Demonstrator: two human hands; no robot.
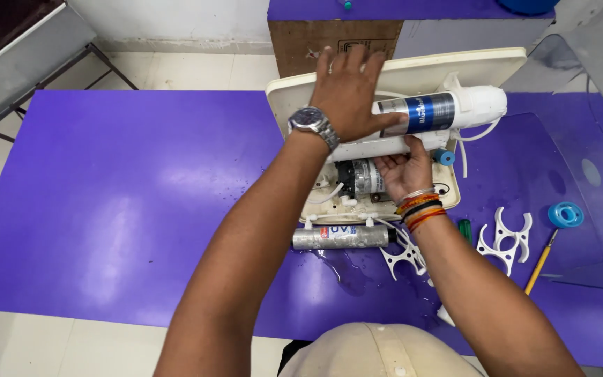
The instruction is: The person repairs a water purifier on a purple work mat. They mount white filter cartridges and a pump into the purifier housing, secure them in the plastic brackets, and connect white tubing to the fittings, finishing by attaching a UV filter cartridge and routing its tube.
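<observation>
An opened white water-purifier housing [479, 66] lies on a purple table [120, 188]. My left hand [347, 91], with a wristwatch, presses flat on a white filter cartridge with a blue label [448, 110] inside it. My right hand [406, 171], with coloured bangles at the wrist, grips a long white cylinder [368, 149] just beneath that cartridge. A small black and silver pump [359, 178] sits below, partly hidden by my right hand. White tubes [463, 150] loop around the parts.
A silver cylindrical lamp unit [340, 237] lies in front of the housing beside a water puddle [343, 269]. White plastic clips [504, 241], a yellow-handled tool [540, 264], a blue tape roll [565, 214] and a green item [465, 229] lie at right. A cardboard box [301, 42] stands behind.
</observation>
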